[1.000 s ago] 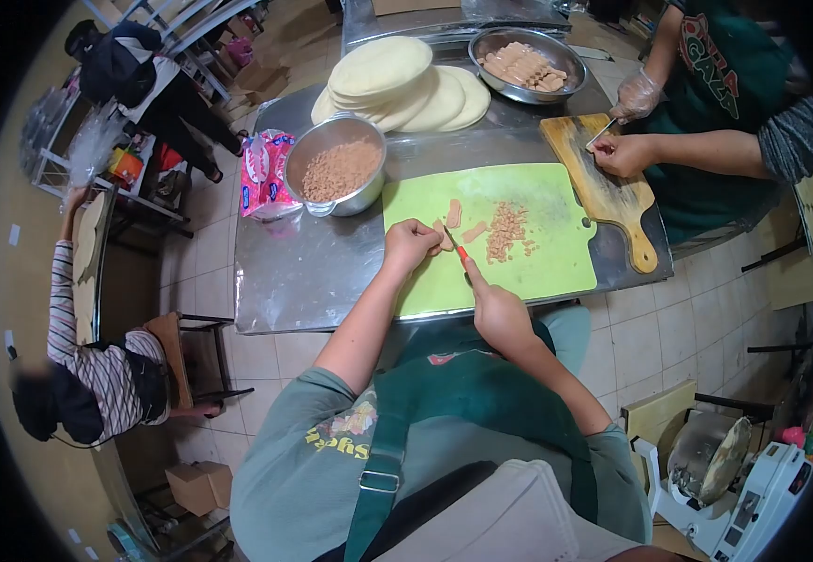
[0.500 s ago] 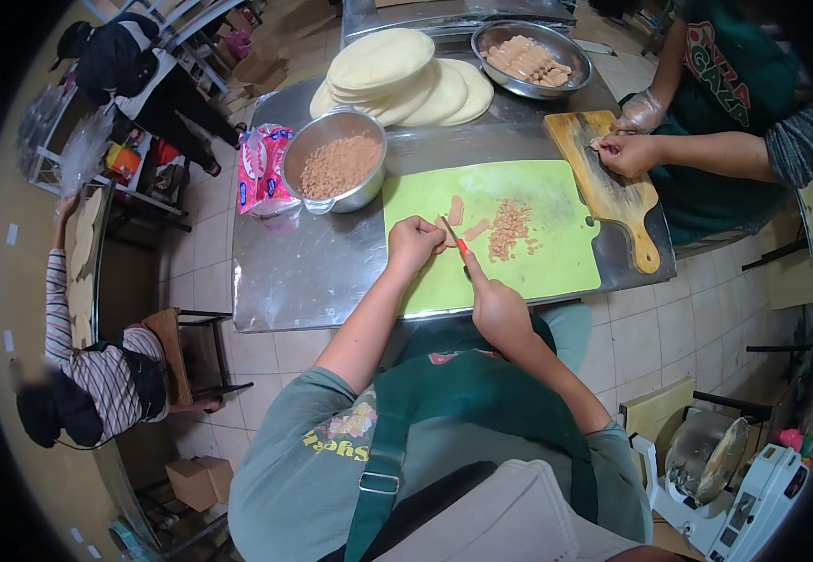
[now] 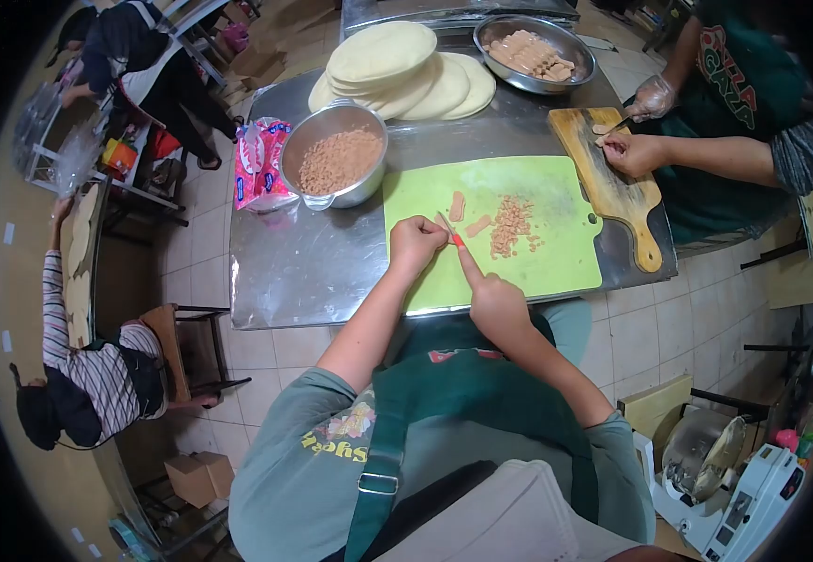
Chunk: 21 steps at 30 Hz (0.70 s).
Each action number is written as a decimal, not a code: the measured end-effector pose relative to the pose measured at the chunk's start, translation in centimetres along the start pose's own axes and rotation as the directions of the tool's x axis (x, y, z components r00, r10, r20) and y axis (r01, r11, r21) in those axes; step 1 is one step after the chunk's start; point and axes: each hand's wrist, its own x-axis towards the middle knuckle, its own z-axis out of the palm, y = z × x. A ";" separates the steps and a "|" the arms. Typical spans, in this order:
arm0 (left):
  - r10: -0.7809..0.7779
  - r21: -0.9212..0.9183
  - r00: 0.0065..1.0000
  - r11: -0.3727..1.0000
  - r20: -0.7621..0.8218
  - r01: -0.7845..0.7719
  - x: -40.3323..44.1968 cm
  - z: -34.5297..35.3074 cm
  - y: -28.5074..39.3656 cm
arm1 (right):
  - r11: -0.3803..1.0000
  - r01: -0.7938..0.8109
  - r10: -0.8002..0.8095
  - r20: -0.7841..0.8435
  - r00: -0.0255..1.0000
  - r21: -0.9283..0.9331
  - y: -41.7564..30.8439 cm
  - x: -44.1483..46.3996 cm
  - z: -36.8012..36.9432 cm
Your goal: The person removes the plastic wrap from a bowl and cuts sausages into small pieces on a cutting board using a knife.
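My right hand (image 3: 498, 304) is closed around a small knife (image 3: 458, 240) with a red handle, its index finger stretched along it. The blade points away from me, beside the fingertips of my left hand (image 3: 416, 245). Those fingers pinch a sausage piece, mostly hidden by the fingers and blade. Under both hands is a light green cutting board (image 3: 556, 267). Two flat sausage slices, one of them a sausage strip (image 3: 458, 206), lie just beyond the knife. To their right is a pile of diced sausage (image 3: 512, 227).
A metal pot (image 3: 324, 200) of diced sausage stands left of the board, near a pink packet (image 3: 261, 167). Behind are stacked round flatbreads (image 3: 383, 58) and a steel bowl (image 3: 586, 79) of sausages. At right, a co-worker's gloved hand (image 3: 653, 97) works over a wooden board (image 3: 623, 201).
The knife has shifted slightly left, closer to my left fingertips. My left hand stays almost in place. The co-worker's gloved hand has moved back from the wooden board, and a blade now shows there.
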 end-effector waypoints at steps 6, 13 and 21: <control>0.013 0.017 1.000 1.000 -0.019 -0.012 0.6 0.3 -1.0 | 1.000 0.013 -0.013 0.000 1.000 0.012 1.4 -4.2 -0.1; -0.002 -0.009 1.000 1.000 -0.011 0.002 0.7 0.3 -1.1 | 0.996 0.040 -0.033 -0.093 0.995 0.081 2.4 -5.1 -0.8; -0.025 -0.062 1.000 0.998 0.002 0.025 0.7 0.3 -1.1 | 0.998 0.011 -0.004 -0.107 0.994 0.067 0.8 -1.4 -0.2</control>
